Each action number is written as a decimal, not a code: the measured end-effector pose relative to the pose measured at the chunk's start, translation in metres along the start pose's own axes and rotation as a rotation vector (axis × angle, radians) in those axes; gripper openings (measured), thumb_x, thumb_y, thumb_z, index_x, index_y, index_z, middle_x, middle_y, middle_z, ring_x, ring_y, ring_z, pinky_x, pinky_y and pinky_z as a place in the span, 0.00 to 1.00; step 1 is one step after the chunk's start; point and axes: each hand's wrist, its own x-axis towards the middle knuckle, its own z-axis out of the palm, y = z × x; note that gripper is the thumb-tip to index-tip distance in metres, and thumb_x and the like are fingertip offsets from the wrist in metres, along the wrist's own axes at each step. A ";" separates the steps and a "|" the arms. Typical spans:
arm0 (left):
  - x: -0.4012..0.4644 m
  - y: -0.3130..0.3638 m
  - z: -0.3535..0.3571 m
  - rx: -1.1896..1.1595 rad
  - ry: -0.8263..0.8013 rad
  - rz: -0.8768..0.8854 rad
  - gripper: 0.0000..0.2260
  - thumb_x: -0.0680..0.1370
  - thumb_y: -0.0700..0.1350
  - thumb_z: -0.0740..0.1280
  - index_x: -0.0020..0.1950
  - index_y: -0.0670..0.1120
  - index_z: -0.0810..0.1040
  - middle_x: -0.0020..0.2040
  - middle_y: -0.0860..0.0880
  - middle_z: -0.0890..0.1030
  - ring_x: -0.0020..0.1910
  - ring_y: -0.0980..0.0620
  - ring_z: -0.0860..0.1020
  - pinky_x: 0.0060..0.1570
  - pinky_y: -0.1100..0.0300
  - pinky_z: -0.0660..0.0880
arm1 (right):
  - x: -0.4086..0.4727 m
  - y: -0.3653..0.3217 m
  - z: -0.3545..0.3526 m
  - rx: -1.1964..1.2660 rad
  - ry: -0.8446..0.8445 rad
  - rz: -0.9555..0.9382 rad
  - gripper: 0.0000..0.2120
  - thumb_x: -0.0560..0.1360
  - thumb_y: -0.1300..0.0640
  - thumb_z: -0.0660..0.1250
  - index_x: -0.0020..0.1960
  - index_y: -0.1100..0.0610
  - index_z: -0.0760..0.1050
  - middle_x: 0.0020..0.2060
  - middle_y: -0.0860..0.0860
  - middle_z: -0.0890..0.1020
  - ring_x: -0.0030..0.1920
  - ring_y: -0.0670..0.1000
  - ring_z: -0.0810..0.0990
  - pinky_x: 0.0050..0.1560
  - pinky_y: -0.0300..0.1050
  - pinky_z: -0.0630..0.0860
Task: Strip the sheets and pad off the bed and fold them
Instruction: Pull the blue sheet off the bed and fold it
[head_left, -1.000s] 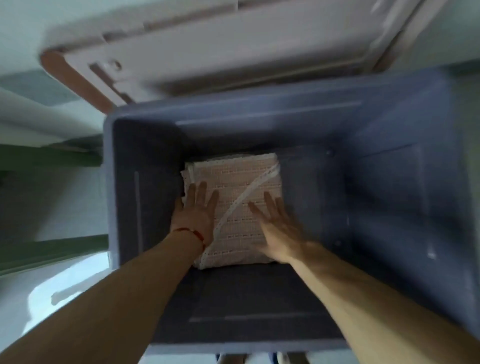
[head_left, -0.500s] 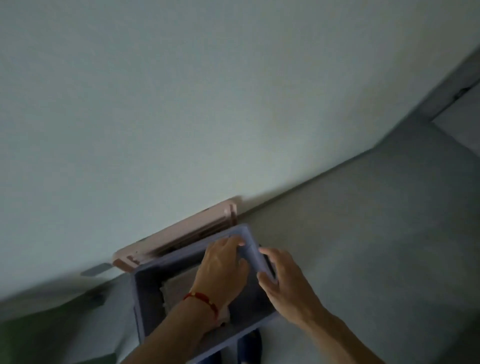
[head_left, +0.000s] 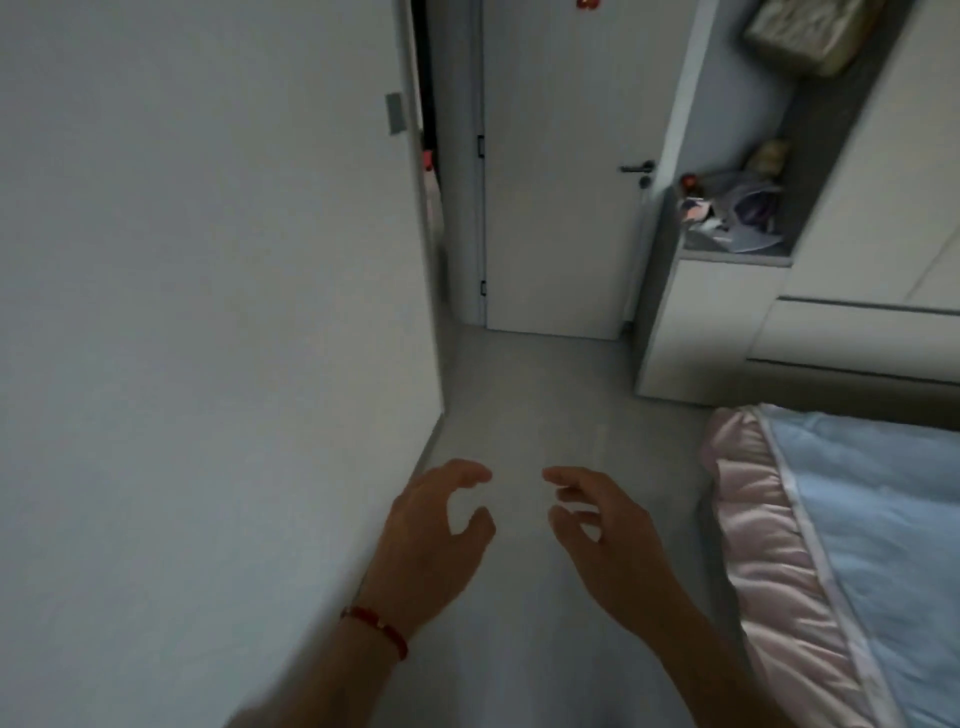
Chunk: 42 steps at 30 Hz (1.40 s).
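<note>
The bed fills the lower right, covered by a light blue sheet (head_left: 878, 514) with a white border. A pink ruffled skirt (head_left: 769, 566) hangs down its near side. My left hand (head_left: 431, 540), with a red string at the wrist, floats over the grey floor with loosely curled fingers and holds nothing. My right hand (head_left: 605, 540) hangs beside it, a short gap between the two, fingers also loosely curled and empty. Both hands are to the left of the bed and touch nothing. The storage bin and the folded lace pad are out of view.
A plain wall (head_left: 208, 364) runs along the left. A closed white door (head_left: 561, 171) stands ahead at the end of a grey floor strip (head_left: 524, 405). A white cabinet (head_left: 711, 322) with a cluttered shelf (head_left: 737, 218) stands at the right, beyond the bed.
My hands left the blue bin and the folded lace pad inside it. The view swung up and round to the room, door and bed; both hands now hang free.
</note>
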 end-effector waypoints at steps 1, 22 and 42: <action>0.020 0.015 0.018 -0.130 -0.053 -0.053 0.12 0.70 0.47 0.69 0.53 0.56 0.81 0.50 0.60 0.84 0.54 0.59 0.80 0.56 0.62 0.76 | 0.012 0.016 -0.018 0.019 0.014 0.020 0.19 0.80 0.58 0.69 0.64 0.38 0.74 0.61 0.36 0.78 0.60 0.40 0.78 0.58 0.38 0.76; 0.410 0.151 0.388 -0.494 -0.646 -0.144 0.08 0.78 0.44 0.71 0.55 0.44 0.82 0.47 0.46 0.87 0.49 0.45 0.84 0.53 0.49 0.79 | 0.261 0.271 -0.307 0.009 0.588 0.501 0.14 0.76 0.64 0.71 0.55 0.47 0.81 0.49 0.42 0.86 0.47 0.38 0.83 0.49 0.32 0.78; 0.795 0.222 0.746 0.194 -1.446 0.278 0.08 0.77 0.52 0.68 0.56 0.58 0.78 0.52 0.59 0.82 0.51 0.63 0.80 0.47 0.67 0.76 | 0.559 0.522 -0.483 0.266 1.087 0.954 0.11 0.78 0.63 0.67 0.56 0.51 0.81 0.42 0.49 0.87 0.43 0.48 0.85 0.50 0.54 0.83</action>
